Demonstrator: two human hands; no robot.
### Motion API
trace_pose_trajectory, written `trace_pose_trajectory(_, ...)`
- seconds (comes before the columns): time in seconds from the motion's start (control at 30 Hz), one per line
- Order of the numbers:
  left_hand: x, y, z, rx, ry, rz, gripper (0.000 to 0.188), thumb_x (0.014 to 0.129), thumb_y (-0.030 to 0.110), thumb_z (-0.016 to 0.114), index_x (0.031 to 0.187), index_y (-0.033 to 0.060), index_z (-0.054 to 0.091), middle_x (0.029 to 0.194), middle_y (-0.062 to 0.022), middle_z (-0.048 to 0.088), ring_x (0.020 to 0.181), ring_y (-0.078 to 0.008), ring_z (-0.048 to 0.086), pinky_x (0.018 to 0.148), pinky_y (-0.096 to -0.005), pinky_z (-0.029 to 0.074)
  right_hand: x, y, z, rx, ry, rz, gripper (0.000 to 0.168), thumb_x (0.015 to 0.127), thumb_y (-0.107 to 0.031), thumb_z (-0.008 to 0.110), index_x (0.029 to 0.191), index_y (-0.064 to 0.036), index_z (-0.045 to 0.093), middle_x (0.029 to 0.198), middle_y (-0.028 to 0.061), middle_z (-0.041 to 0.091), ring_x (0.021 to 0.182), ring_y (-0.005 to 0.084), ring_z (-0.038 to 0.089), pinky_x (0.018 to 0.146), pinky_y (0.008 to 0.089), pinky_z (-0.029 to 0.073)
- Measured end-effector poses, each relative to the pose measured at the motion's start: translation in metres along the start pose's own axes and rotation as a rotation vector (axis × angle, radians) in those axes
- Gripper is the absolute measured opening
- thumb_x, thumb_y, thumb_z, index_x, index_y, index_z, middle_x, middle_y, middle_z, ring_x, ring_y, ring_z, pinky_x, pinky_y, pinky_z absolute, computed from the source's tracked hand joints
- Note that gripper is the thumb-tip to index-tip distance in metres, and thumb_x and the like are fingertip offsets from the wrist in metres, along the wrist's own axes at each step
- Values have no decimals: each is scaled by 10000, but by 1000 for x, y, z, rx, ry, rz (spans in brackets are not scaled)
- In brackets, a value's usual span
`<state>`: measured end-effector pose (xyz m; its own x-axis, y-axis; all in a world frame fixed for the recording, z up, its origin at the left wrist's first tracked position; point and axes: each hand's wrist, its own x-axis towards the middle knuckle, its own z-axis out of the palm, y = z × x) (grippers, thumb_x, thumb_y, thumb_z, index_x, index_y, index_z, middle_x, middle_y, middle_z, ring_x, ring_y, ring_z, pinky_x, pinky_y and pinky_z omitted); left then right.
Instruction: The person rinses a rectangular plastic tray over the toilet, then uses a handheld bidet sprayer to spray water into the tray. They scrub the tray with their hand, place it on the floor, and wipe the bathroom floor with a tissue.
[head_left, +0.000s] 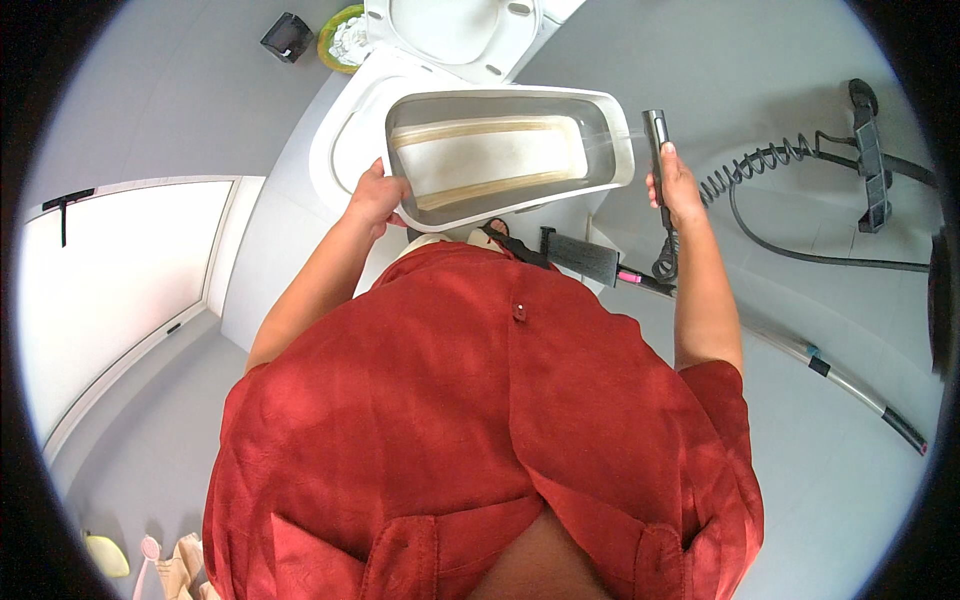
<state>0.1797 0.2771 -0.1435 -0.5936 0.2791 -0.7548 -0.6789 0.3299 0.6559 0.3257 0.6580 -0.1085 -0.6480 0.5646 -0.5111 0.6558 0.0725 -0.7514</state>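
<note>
My left hand (378, 196) grips the near left corner of a rectangular white and grey plastic bin (622, 142), which is tilted with its open top towards me. Brownish bands run along the inside of the bin's white base. On the right, my right hand (678, 184) is closed around a dark handheld bidet sprayer (655, 142) with a coiled hose (757, 161). A thin jet of water runs from the sprayer's head leftwards into the bin. Behind the bin stands a toilet with its seat and lid (450, 34) raised.
A floor squeegee (581, 256) with a long pole (787, 346) leans at the right, below a wall holder (870, 165). At the back left are a green-rimmed basket (327, 45) of white crumpled pieces and a black box (287, 37). A frosted window (127, 262) is at the left.
</note>
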Motion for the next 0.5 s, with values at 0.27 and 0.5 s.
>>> trace_pose_trajectory(0.27, -1, 1, 6, 1, 27, -1, 483, 671, -1, 475, 1147, 54, 413, 932, -112, 540, 735, -253, 560, 487, -371, 501, 0, -7, 0, 104, 56, -16, 500, 872, -535, 382, 897, -50, 500, 607, 19, 497, 456, 89, 449, 391, 229, 391)
trace_pose_trajectory(0.5, -3, 3, 11, 14, 57, 5, 484, 654, 0, 482, 1132, 41, 418, 892, -108, 532, 677, -241, 554, 464, -378, 506, 0, -4, 12, 164, -32, -42, 492, 858, -553, 402, 830, -71, 500, 593, 17, 497, 447, 90, 448, 393, 229, 390)
